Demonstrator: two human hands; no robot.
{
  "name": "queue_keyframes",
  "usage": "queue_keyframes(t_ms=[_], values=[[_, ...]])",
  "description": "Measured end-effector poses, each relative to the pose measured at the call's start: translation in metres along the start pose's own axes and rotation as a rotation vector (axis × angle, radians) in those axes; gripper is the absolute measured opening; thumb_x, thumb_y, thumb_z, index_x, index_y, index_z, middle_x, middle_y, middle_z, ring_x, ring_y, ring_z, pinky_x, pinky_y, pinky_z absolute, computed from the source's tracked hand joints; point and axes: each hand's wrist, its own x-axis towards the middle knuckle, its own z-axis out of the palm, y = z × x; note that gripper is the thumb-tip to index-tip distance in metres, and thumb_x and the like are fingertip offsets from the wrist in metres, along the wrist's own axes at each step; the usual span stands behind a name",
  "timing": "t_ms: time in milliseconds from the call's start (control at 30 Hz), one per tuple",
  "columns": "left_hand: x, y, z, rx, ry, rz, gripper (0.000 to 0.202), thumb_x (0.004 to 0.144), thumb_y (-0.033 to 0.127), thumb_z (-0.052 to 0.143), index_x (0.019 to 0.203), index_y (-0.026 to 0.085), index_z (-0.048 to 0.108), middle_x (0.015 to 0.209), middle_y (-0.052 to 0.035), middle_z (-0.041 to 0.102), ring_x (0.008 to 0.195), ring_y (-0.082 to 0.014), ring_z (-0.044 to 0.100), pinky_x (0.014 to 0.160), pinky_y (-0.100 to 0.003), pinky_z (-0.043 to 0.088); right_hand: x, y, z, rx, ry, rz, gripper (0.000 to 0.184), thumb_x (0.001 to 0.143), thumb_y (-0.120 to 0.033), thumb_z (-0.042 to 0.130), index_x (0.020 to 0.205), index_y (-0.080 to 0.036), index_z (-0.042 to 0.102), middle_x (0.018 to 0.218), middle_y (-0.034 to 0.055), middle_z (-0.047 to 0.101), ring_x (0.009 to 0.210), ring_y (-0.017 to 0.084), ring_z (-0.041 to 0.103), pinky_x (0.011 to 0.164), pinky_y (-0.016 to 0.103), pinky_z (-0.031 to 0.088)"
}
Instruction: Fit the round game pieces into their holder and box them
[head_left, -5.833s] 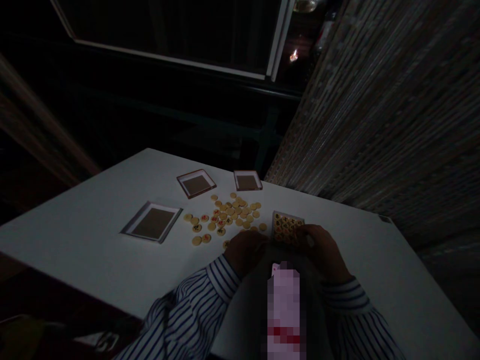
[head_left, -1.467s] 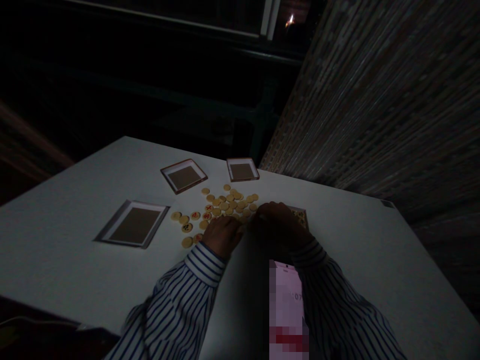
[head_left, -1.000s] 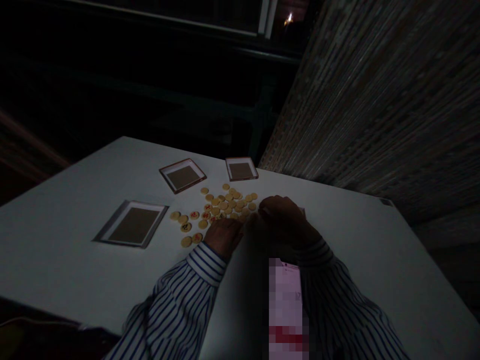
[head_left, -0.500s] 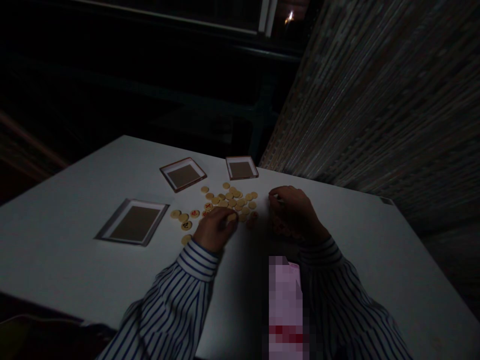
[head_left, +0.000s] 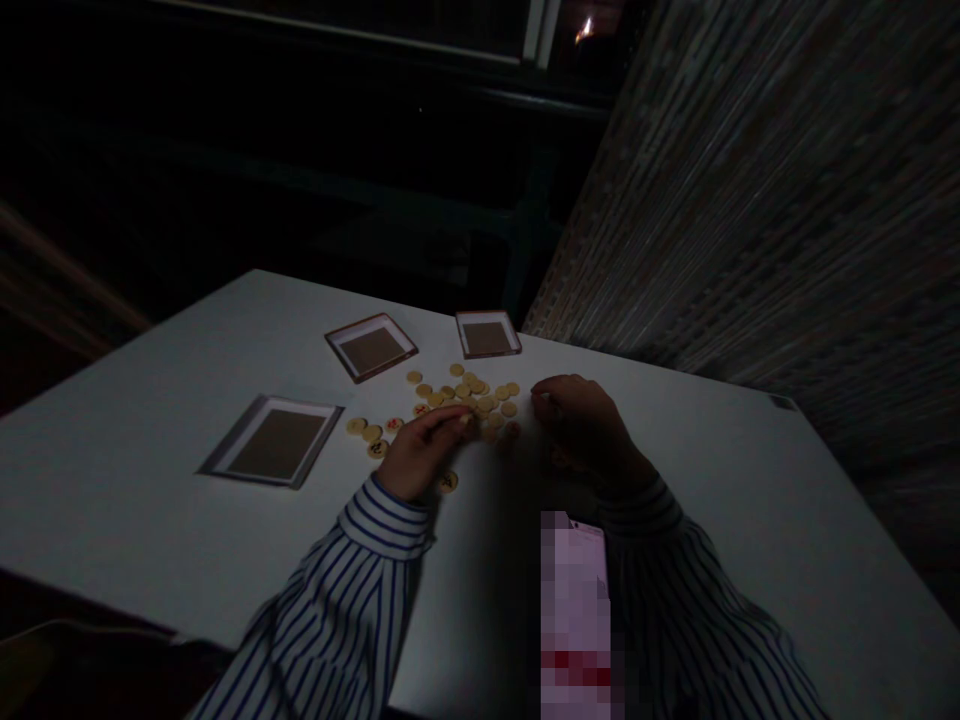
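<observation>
Round wooden Chinese chess pieces (head_left: 465, 390) lie scattered in the middle of the white table, some plain side up, others showing red or black characters. Over the near side of the pile, my left hand (head_left: 421, 445) pinches one chess piece (head_left: 466, 419) between thumb and fingertips. Close to its wrist lies a piece with a black character (head_left: 448, 481). My right hand (head_left: 589, 425) is curled with fingers pressed together, just right of the pile. Whatever it may hold is too dark to make out. Some red-marked pieces lie in the shadow under and beside it.
Three shallow trays stand on the white table (head_left: 135, 440): one at left (head_left: 274, 445), one at back left (head_left: 371, 347) and one at back centre (head_left: 487, 335). A lit phone (head_left: 574, 610), partly pixelated, lies between my forearms. A beaded curtain (head_left: 712, 200) hangs at right.
My left hand has turned and lifted slightly with its chess piece. A black-marked piece now shows beside its wrist. My right hand has stayed nearly in place, fingers still curled.
</observation>
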Motion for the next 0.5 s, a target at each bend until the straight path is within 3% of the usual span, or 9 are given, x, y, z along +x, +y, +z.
queue_keyframes(t_ms=[200, 500], values=[[0.0008, -0.0049, -0.0034, -0.268, -0.033, -0.122, 0.039, 0.064, 0.036, 0.073, 0.096, 0.015, 0.066, 0.091, -0.0064, 0.070, 0.082, -0.0186, 0.066, 0.087, -0.037, 0.049, -0.0002, -0.0013, -0.0011, 0.028, -0.034, -0.046, 0.023, 0.087, -0.027, 0.041, 0.090, -0.017, 0.062, 0.087, 0.0062, 0.067, 0.078, 0.018, 0.055, 0.066, 0.029, 0.032], [0.0013, -0.0048, -0.0038, -0.327, -0.010, -0.162, 0.045, 0.063, 0.033, 0.073, 0.102, 0.013, 0.062, 0.088, -0.0071, 0.071, 0.079, -0.0182, 0.067, 0.088, -0.039, 0.049, -0.0001, -0.0021, -0.0021, 0.031, -0.050, -0.054, 0.026, 0.088, -0.028, 0.039, 0.090, -0.017, 0.062, 0.087, 0.0062, 0.066, 0.079, 0.018, 0.054, 0.066, 0.029, 0.032]])
